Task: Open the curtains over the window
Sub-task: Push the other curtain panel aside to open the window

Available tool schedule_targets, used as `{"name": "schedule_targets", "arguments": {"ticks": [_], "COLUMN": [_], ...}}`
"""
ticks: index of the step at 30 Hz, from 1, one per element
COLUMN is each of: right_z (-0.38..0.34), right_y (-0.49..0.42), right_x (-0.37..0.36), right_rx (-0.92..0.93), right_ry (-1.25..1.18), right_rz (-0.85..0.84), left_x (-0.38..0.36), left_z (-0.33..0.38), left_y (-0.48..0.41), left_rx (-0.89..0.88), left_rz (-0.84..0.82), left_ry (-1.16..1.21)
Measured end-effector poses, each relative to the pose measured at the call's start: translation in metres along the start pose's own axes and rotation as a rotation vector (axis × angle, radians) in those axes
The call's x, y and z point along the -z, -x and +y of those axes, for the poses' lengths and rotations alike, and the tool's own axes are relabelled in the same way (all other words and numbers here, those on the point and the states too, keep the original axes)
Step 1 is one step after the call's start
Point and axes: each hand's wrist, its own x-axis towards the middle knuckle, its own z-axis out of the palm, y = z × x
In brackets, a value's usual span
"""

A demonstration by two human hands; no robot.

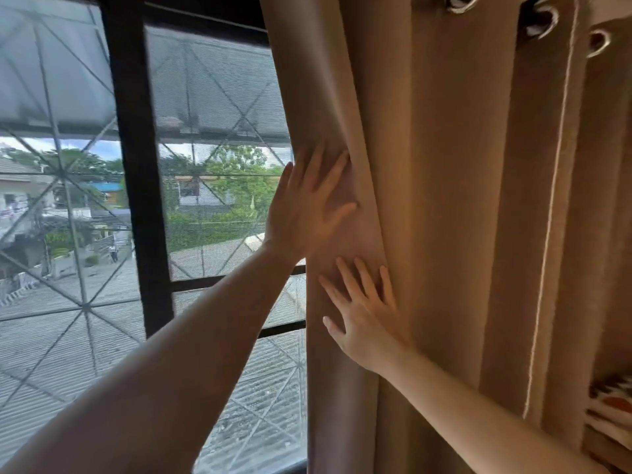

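A beige curtain point(455, 206) hangs bunched in folds over the right half of the view, with metal eyelets at its top. The window point(212, 159) on the left is uncovered, with a dark frame, a mesh screen and diagonal bars. My left hand point(307, 206) lies flat against the curtain's left edge, fingers spread. Just below it, my right hand point(366, 313) also presses flat on the fabric with fingers apart. Neither hand grips the cloth.
A thin white cord point(550, 206) hangs down the curtain's right side. A patterned orange and white cloth point(612, 408) shows at the lower right edge. Outside the window point(51, 336) are a corrugated roof, houses and trees.
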Motion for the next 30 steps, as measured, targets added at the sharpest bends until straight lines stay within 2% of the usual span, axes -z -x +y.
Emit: {"name": "schedule_targets", "arguments": {"ticks": [14,30], "right_z": [0.109,0.226], "right_y": [0.000,-0.001], "right_x": [-0.037,-0.071], "right_rx": [-0.097,-0.222], "right_ry": [0.044,0.166], "right_rz": [-0.006,0.039], "left_x": [-0.105,-0.210], "left_z": [0.080,0.171], "left_y": [-0.052,-0.109], "left_rx": [-0.021,-0.064], "left_rz": [-0.014,0.065], "left_ry": [0.102,0.228]}}
